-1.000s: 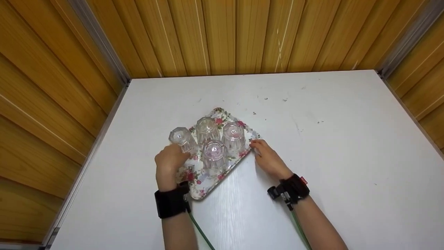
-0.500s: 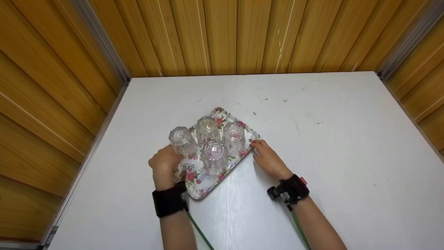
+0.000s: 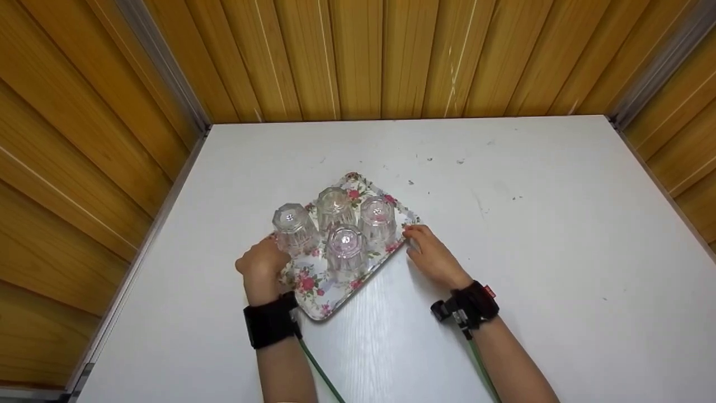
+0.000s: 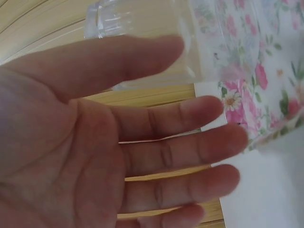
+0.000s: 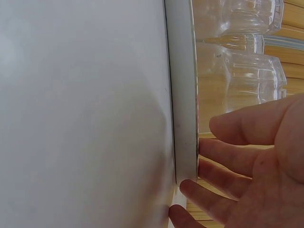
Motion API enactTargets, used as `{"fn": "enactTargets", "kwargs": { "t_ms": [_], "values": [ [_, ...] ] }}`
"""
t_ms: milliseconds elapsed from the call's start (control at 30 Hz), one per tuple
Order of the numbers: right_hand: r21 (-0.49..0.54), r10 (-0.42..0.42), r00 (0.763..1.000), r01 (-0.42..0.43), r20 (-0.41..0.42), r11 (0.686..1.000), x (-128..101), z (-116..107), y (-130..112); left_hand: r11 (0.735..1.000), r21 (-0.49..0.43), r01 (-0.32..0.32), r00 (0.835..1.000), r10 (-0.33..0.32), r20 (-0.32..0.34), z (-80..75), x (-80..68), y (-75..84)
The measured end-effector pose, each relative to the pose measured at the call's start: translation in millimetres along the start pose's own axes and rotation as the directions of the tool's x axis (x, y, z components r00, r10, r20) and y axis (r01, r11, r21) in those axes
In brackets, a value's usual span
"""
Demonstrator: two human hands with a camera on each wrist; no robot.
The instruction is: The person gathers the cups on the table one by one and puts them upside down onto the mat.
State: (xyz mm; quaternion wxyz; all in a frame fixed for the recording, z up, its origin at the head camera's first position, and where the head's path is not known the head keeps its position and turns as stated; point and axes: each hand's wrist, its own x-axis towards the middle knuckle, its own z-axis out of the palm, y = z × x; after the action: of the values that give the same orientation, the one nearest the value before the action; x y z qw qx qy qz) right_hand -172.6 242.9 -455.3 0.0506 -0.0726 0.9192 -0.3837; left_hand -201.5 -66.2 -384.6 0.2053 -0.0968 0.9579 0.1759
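Note:
Several clear faceted drinking glasses stand upside down on a floral tray (image 3: 327, 296). My left hand (image 3: 263, 260) is beside the tray's left edge, close to the leftmost glass (image 3: 293, 224). In the left wrist view, the fingers (image 4: 185, 145) are straight and spread, with nothing between them, and the thumb overlaps that glass. My right hand (image 3: 433, 254) is at the tray's right corner. The right wrist view has its fingertips (image 5: 190, 187) touching the tray's side wall and corner, while the thumb (image 5: 237, 126) stands apart, near another glass (image 5: 251, 76).
The tray lies at an angle on a white table (image 3: 531, 252). Wood-patterned panels (image 3: 391, 61) rise behind the table and on both sides. Black straps (image 3: 274, 323) with green cables are on both wrists.
My left hand has drawn back to the left and slightly down, away from the leftmost glass. The glasses, the tray and my right hand stay in place.

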Motion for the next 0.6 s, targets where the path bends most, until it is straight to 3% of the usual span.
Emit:
{"fn": "enactTargets", "kwargs": {
  "t_ms": [600],
  "values": [
    [-0.005, 0.002, 1.000, -0.002, -0.006, 1.000, 0.7, -0.4, -0.3, 0.999, 0.034, 0.031, 0.998, -0.033, 0.059, 3.0, 0.6, -6.0]
  ]
}}
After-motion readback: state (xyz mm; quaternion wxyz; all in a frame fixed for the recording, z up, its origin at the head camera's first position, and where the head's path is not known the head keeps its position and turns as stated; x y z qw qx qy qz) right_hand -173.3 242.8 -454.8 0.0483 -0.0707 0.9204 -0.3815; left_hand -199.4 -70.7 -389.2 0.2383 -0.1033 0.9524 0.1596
